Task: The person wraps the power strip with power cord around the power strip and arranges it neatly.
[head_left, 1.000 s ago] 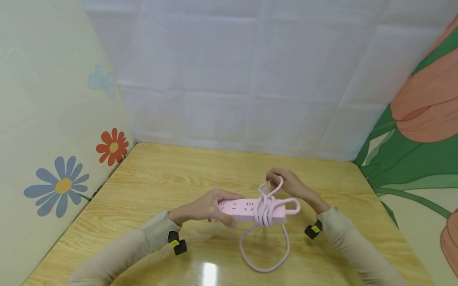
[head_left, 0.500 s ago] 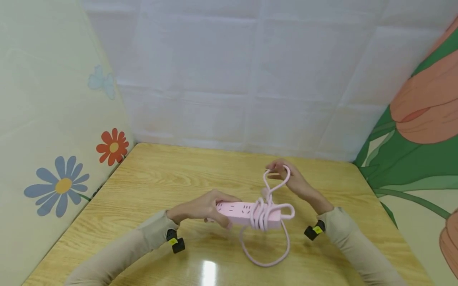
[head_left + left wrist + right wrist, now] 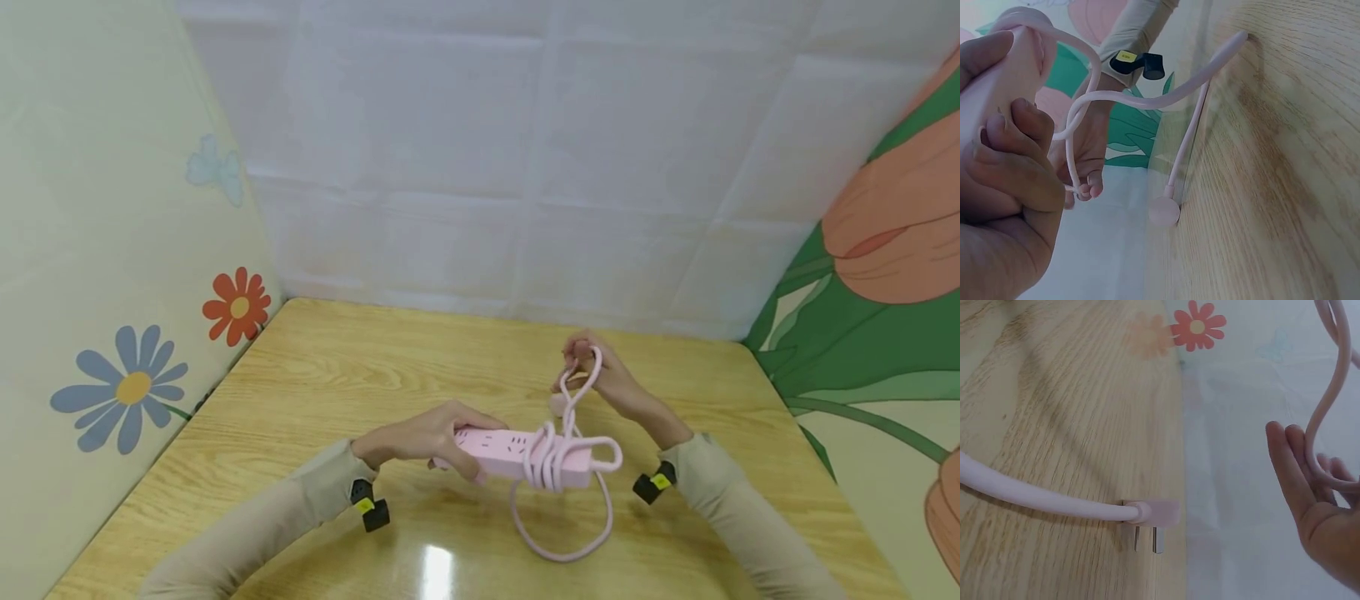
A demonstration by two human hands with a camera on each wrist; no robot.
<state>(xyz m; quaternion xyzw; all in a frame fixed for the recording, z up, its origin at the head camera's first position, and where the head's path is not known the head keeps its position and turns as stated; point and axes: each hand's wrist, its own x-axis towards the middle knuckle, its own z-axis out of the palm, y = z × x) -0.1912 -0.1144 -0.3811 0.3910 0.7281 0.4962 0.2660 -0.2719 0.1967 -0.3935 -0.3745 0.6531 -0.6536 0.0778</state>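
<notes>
My left hand (image 3: 446, 432) grips the left end of a pink power strip (image 3: 498, 450), its fingers curled around the body in the left wrist view. Several turns of the strip's cord (image 3: 553, 467) wrap its right end. At the far side, my right hand (image 3: 617, 382) holds a raised loop of that cord, which runs across its fingers in the right wrist view. The plug (image 3: 1163, 512) lies on the tabletop, metal prongs showing. Another stretch of cord hangs in a wide loop below the strip.
The wooden table (image 3: 360, 358) is bordered by a white cloth (image 3: 450, 167) at the back. Flower-patterned panels flank it on both sides. A black wrist camera (image 3: 372, 507) sits on the left cuff, another camera (image 3: 654, 483) on the right.
The right hand has moved up and away from the strip, drawing the cord loop taller, and its fingers have shifted on it. The strip has dropped slightly in the left hand.
</notes>
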